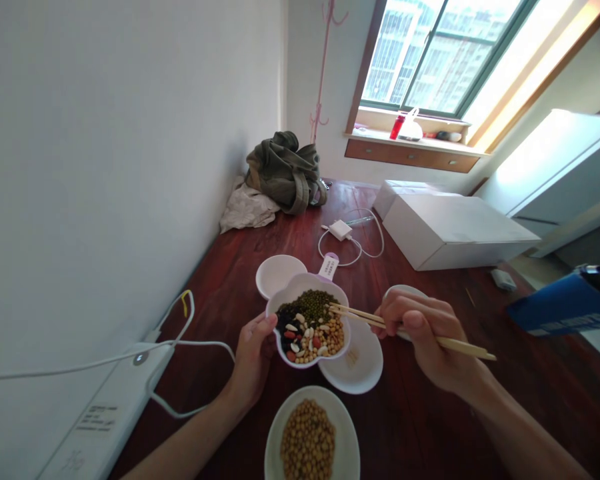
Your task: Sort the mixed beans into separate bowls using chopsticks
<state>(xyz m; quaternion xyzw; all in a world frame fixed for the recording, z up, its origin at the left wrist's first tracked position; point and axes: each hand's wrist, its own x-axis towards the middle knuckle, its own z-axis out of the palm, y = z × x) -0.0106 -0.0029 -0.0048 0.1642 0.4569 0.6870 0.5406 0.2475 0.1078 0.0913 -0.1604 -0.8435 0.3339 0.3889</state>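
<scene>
My left hand [255,355] grips the left rim of a white flower-shaped bowl [304,284] with a lilac handle. Inside it lie green mung beans [316,304], black beans [285,319], peanuts [307,335] and yellow soybeans [333,333]. In my right hand [425,330] is a pair of chopsticks [363,315], their tips over the bowl between the mung beans and the soybeans. Whether the tips pinch a bean is too small to tell. Partly beneath the bowl sits a white dish [365,373] with a few pale bits. Nearest me stands a bowl of soybeans [307,440].
A white plate [280,272] lies behind the bowl; another plate [405,291] is partly behind my right hand. Farther back are a charger with cable [340,230], a white box [455,230] and a dark green bag [285,170]. A power strip [105,413] lies left, a blue object [565,303] right.
</scene>
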